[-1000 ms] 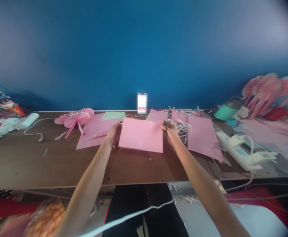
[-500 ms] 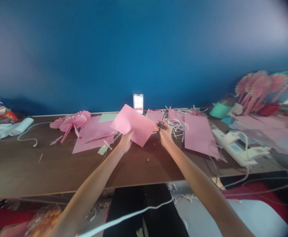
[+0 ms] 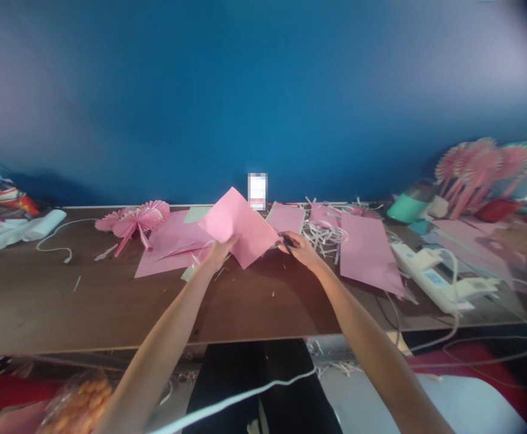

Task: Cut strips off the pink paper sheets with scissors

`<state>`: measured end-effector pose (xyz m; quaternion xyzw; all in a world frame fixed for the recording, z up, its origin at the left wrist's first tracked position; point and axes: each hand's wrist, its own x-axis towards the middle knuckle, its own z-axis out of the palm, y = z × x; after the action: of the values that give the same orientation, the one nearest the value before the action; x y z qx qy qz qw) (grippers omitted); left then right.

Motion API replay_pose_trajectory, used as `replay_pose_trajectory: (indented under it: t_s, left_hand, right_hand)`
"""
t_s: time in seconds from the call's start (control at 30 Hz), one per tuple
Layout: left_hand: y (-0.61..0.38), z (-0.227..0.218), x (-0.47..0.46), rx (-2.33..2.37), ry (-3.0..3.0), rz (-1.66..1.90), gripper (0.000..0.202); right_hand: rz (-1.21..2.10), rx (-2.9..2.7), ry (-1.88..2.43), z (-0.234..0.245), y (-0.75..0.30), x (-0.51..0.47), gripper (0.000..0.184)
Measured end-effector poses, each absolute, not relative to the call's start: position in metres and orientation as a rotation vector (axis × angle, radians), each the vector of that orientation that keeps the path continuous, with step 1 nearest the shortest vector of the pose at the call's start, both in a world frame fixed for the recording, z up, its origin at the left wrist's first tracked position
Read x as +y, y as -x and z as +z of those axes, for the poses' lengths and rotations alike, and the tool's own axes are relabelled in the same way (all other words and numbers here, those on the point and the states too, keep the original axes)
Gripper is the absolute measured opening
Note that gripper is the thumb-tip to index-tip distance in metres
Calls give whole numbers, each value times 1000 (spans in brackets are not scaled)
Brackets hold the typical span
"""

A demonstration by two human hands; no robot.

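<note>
A pink sheet of paper (image 3: 245, 232) is held up over the table, tilted with one corner pointing up. My left hand (image 3: 220, 250) is closed on its lower left edge, the thumb on the near face. Dark-handled scissors (image 3: 287, 241) are in my right hand (image 3: 303, 248), their blades at the right corner of the sheet. How far the blades are apart is too small to make out. Behind my right hand lies a heap of thin white paper strips (image 3: 324, 234). Another pink sheet (image 3: 367, 250) lies flat to the right of it.
Folded pink paper fans (image 3: 135, 223) lie at the left on the brown table (image 3: 109, 313). A phone (image 3: 257, 191) stands against the blue wall. To the right are a white power strip (image 3: 426, 274) with cables, a teal container (image 3: 410, 204) and more fans (image 3: 482, 163).
The scissors have turned and their blades now meet the sheet's right corner. My left hand and the sheet have shifted slightly left. A blurred shape has appeared at the far right.
</note>
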<state>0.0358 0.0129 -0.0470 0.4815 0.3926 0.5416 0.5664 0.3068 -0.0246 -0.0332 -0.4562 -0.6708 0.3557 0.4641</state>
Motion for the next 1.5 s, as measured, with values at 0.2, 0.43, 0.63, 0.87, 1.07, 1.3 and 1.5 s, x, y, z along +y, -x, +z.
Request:
replay_pose_trajectory:
  t_s: [0.2, 0.43, 0.63, 0.87, 1.07, 1.3, 1.5]
  left_hand:
    - [-36, -49, 14, 929, -1143, 1280, 56]
    - [-36, -48, 14, 910, -1098, 1289, 56]
    - [-35, -50, 15, 874, -1096, 1282, 55]
    - [-35, -48, 14, 846, -1081, 1274, 56]
    - [-34, -51, 16, 848, -1074, 1271, 53]
    - [-31, -57, 20, 847, -1077, 1262, 52]
    - [-31, -56, 19, 869, -1065, 1265, 52]
  right_hand:
    - [931, -1640, 1060, -33, -308, -24, 36]
    - [974, -1657, 1047, -34, -306, -26, 38]
    - [982, -1655, 1065, -37, -305, -25, 43]
    - [1011, -1658, 1089, -34, -305, -28, 41]
    - [1029, -1658, 1102, -30, -304, -31, 42]
    - [976, -1671, 1140, -28, -304, -33, 39]
    - [996, -1689, 1124, -22, -303, -36, 35]
